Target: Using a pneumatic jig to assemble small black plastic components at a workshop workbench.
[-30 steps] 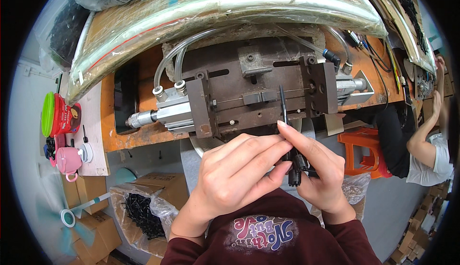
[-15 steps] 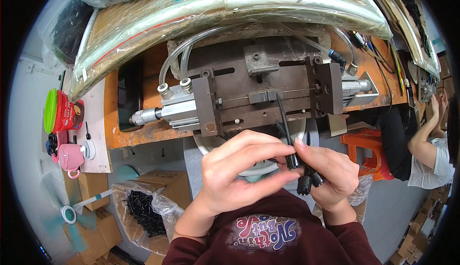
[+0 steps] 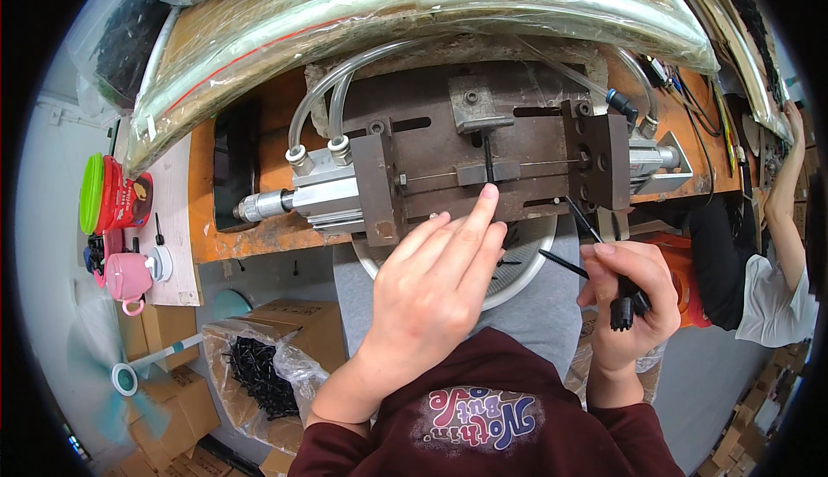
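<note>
Brown cartons: stacked on the floor at lower left (image 3: 177, 391), one open carton (image 3: 297, 326) just right of them.
Clear bag: a bag of black ties (image 3: 259, 373) sits open against that carton, under the bench's left end.
Plastic sheeting: long clear rolls (image 3: 414, 3) lie across the back of the bench; a second bag of dark parts (image 3: 121, 37) is at upper left.
Green and red tin: a round container (image 3: 108, 194) stands on a white shelf at far left, with a pink cup (image 3: 128, 277) just below it.
Bench: worn orange wood (image 3: 259, 235), carrying a rusty brown metal jig (image 3: 483, 153) with a silver air cylinder (image 3: 315, 192) and clear hoses on its left.
Room: grey floor, a pale fan (image 3: 129, 379) at lower left; another person (image 3: 768, 261) sits at the right edge.
Left hand: (image 3: 431, 291) fingers stretched flat, holding nothing; its fingertip (image 3: 489, 192) touches the foot of a black tie (image 3: 487, 156) standing upright in the jig's middle slot.
Right hand: (image 3: 630, 300) closed around a bundle of black ties (image 3: 604, 257), their tails pointing up-left toward the jig.
White bowl: (image 3: 517, 279) on the lap, under the jig's edge.
Change: half a second ago both hands pinched one tie together below the jig; now the left has risen to the slot and the right has drawn apart.
</note>
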`<act>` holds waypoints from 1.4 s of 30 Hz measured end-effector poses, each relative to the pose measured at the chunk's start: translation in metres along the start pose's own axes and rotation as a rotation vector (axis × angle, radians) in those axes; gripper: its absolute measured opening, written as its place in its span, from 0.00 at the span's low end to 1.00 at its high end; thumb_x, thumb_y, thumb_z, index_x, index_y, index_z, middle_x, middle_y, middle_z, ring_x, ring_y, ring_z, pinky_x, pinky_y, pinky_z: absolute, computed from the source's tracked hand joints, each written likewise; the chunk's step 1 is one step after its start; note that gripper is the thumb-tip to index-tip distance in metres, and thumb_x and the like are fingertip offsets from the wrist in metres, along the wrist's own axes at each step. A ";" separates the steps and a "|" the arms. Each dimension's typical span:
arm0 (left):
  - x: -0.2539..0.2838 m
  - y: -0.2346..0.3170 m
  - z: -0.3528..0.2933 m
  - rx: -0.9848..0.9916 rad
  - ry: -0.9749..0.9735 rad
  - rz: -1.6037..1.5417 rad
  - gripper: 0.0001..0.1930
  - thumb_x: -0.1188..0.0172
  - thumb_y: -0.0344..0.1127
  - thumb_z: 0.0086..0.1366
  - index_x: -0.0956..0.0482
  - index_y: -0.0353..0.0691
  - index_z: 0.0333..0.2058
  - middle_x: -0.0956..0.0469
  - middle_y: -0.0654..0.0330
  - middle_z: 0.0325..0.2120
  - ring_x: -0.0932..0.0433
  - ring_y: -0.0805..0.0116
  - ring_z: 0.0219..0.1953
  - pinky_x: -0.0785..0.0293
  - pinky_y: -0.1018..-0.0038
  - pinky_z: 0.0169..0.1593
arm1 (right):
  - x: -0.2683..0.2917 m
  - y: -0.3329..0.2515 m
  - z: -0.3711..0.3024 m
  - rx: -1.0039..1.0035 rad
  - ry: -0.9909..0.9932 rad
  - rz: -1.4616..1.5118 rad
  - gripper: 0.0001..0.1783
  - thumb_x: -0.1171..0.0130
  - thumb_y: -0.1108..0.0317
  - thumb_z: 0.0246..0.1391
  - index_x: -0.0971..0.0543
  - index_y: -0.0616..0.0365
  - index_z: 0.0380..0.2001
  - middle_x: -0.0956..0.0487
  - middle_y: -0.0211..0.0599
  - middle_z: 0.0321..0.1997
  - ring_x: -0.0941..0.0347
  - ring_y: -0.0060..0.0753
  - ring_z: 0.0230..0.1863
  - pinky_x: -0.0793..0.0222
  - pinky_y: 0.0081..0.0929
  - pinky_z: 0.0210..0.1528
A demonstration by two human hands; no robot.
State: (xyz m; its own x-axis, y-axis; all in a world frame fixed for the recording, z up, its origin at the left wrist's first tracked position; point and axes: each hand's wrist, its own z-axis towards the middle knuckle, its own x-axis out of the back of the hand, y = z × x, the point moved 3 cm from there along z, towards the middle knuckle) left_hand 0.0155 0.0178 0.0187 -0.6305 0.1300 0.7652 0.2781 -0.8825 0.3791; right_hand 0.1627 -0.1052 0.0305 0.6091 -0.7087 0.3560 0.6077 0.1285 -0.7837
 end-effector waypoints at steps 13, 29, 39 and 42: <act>0.001 0.003 0.009 0.037 -0.109 0.103 0.13 0.28 0.29 0.52 0.16 0.35 0.37 0.18 0.51 0.51 0.19 0.66 0.27 0.23 0.75 0.34 | 0.000 -0.004 0.003 0.119 -0.027 -0.191 0.17 0.27 0.83 0.42 0.16 0.64 0.39 0.15 0.42 0.34 0.18 0.34 0.33 0.21 0.26 0.36; 0.027 0.009 0.001 0.262 0.030 -0.685 0.21 0.17 0.29 0.40 0.14 0.36 0.35 0.17 0.57 0.31 0.19 0.69 0.29 0.22 0.78 0.34 | -0.019 -0.010 0.007 0.436 -0.262 -0.308 0.23 0.32 0.75 0.43 0.16 0.65 0.47 0.17 0.53 0.49 0.16 0.34 0.34 0.21 0.24 0.32; -0.010 0.002 -0.005 0.052 0.117 -0.039 0.16 0.25 0.29 0.45 0.15 0.35 0.36 0.17 0.52 0.48 0.17 0.61 0.38 0.20 0.68 0.41 | -0.007 -0.001 0.003 0.155 -0.043 -0.231 0.20 0.28 0.86 0.42 0.15 0.64 0.42 0.14 0.43 0.36 0.17 0.34 0.34 0.20 0.26 0.36; -0.014 0.000 -0.003 0.026 0.111 0.036 0.14 0.28 0.31 0.48 0.15 0.35 0.36 0.17 0.52 0.48 0.17 0.65 0.33 0.22 0.71 0.38 | -0.008 -0.001 0.004 0.145 -0.041 -0.228 0.20 0.29 0.87 0.43 0.16 0.65 0.42 0.14 0.43 0.36 0.17 0.34 0.34 0.20 0.26 0.36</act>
State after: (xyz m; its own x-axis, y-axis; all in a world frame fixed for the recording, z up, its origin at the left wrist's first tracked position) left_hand 0.0225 0.0152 0.0063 -0.6956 0.0469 0.7169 0.3197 -0.8734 0.3673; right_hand 0.1590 -0.0973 0.0304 0.4663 -0.7026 0.5374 0.7964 0.0689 -0.6009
